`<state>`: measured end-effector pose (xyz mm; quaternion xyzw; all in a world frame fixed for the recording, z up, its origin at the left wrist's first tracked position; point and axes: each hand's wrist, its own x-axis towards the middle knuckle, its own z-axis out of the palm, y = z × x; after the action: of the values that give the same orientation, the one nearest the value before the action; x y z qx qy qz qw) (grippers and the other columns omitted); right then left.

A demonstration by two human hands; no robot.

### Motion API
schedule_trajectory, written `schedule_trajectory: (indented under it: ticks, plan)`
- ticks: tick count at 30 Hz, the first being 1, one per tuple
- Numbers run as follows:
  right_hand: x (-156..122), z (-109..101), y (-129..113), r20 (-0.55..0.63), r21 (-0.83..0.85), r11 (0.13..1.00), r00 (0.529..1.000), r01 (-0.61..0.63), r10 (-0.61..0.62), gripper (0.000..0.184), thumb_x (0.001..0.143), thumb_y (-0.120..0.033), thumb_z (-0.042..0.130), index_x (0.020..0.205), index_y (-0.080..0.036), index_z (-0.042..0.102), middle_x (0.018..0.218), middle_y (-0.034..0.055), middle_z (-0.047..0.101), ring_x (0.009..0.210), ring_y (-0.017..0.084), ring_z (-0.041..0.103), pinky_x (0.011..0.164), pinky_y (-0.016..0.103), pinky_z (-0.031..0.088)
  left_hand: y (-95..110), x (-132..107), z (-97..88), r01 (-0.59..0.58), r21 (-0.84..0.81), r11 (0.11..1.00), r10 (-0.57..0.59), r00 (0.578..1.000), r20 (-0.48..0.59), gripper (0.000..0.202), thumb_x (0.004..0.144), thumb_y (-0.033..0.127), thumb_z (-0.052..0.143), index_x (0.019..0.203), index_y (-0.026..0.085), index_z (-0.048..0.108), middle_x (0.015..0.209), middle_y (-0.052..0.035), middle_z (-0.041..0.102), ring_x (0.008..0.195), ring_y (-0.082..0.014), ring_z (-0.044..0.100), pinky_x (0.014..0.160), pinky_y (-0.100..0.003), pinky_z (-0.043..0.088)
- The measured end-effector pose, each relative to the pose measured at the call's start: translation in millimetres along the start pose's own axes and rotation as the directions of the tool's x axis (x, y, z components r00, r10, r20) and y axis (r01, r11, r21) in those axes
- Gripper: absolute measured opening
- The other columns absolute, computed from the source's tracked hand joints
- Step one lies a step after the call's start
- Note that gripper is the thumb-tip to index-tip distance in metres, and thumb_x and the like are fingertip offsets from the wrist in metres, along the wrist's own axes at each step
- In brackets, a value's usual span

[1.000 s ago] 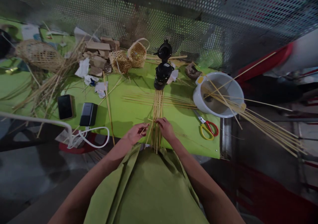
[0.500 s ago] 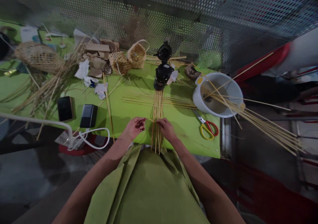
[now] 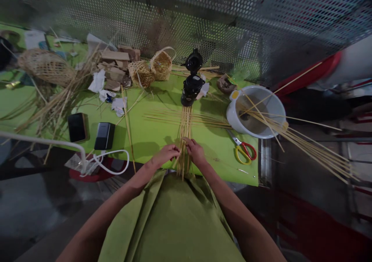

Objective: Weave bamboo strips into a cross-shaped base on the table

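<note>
Thin bamboo strips (image 3: 186, 122) lie lengthwise in a bundle on the green table, running from under a black thermos-like container (image 3: 192, 88) with its lid up towards my apron. My left hand (image 3: 168, 154) is closed, its fingertips pinching at a strip along the bundle's left side. From the right, my right hand (image 3: 195, 152) reaches over the bundle with thumb and fingers pinched on a strip. Exactly which strip each hand holds is too small to tell. More strips lie crosswise beyond my hands, passing the bundle at right angles.
To the right stand scissors (image 3: 244, 150) and a white bucket (image 3: 255, 128) with long strips sticking out. Small woven baskets (image 3: 161, 64) and wood blocks (image 3: 114, 56) sit at the back. At left lie a phone (image 3: 77, 127), a black device (image 3: 104, 136) and a white cable (image 3: 119, 173).
My left hand has moved right and slightly nearer my body, from beside the bundle onto its edge. The thin strip stretched between my hands no longer shows. My right hand has barely moved.
</note>
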<state>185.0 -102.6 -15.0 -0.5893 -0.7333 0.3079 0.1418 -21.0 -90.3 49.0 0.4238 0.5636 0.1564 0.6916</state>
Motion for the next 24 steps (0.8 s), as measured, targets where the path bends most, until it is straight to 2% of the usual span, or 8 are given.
schedule_trajectory:
  ticks: [2, 4, 9, 14, 17, 24]
  plan:
    - [1, -1, 0, 0.030, -0.046, 0.998, 0.998, 0.052, -0.051, 0.042, 0.097, -0.010, 0.052, 0.132, -0.026, 0.068, 0.112, 0.0075, 0.070, 0.086, 0.020, 0.068, 0.079, 0.027, 0.053, -4, -1, 9.0, -0.004, 0.037, 0.999, 0.001, 0.995, 0.099, 0.008, 0.074, 0.030, 0.069, 0.078, 0.024, 0.069, 0.080, -0.0040, 0.070, 0.079, -0.0239, 0.062, 0.069, -0.032, 0.047]
    - [1, -2, 0, 0.032, -0.076, 0.994, 0.997, 0.076, -0.073, 0.037, 0.098, -0.010, 0.051, 0.124, -0.026, 0.071, 0.114, 0.0077, 0.070, 0.089, 0.019, 0.068, 0.082, 0.026, 0.053, -10, -2, 15.1, -0.032, 0.132, 0.991, 0.015, 0.991, 0.132, 0.012, 0.081, 0.034, 0.065, 0.085, 0.023, 0.070, 0.083, -0.0044, 0.071, 0.080, -0.0243, 0.064, 0.072, -0.033, 0.048]
    - [1, -2, -4, 0.016, -0.088, 0.996, 0.999, 0.030, -0.029, 0.031, 0.103, -0.013, 0.049, 0.120, -0.024, 0.072, 0.112, 0.0077, 0.070, 0.088, 0.019, 0.068, 0.083, 0.027, 0.053, -25, -1, 19.3, -0.021, 0.480, 0.877, 0.059, 0.996, -0.064, 0.018, 0.088, 0.029, 0.061, 0.101, 0.025, 0.074, 0.095, -0.0065, 0.074, 0.092, -0.0279, 0.066, 0.086, -0.037, 0.049]
    - [2, -2, -5, 0.039, -0.099, 0.995, 0.999, 0.016, -0.013, 0.032, 0.102, -0.011, 0.049, 0.119, -0.023, 0.073, 0.112, 0.0083, 0.070, 0.089, 0.021, 0.068, 0.084, 0.029, 0.053, -31, -8, 16.9, -0.054, 0.709, 0.704, 0.118, 0.992, -0.041, 0.034, 0.097, 0.027, 0.052, 0.124, 0.028, 0.073, 0.107, -0.0114, 0.073, 0.098, -0.0309, 0.067, 0.092, -0.040, 0.048]
    - [3, -1, -5, 0.040, -0.076, 0.997, 0.999, 0.009, -0.006, 0.031, 0.101, -0.011, 0.050, 0.119, -0.023, 0.073, 0.113, 0.0088, 0.070, 0.090, 0.021, 0.068, 0.085, 0.030, 0.053, -29, -11, 17.3, -0.044, 0.785, 0.618, 0.101, 0.995, -0.024, 0.038, 0.101, 0.026, 0.045, 0.129, 0.026, 0.070, 0.112, -0.0133, 0.072, 0.102, -0.0315, 0.067, 0.094, -0.043, 0.047]
    - [3, -1, -4, 0.027, -0.037, 0.999, 1.000, 0.000, 0.001, 0.032, 0.100, -0.009, 0.050, 0.119, -0.023, 0.072, 0.115, 0.0084, 0.069, 0.093, 0.021, 0.068, 0.088, 0.031, 0.053, -29, -10, 38.9, 0.038, 0.827, 0.561, 0.078, 0.992, -0.099, 0.041, 0.094, 0.019, 0.055, 0.134, 0.019, 0.060, 0.123, -0.0171, 0.069, 0.111, -0.0309, 0.067, 0.100, -0.045, 0.046]
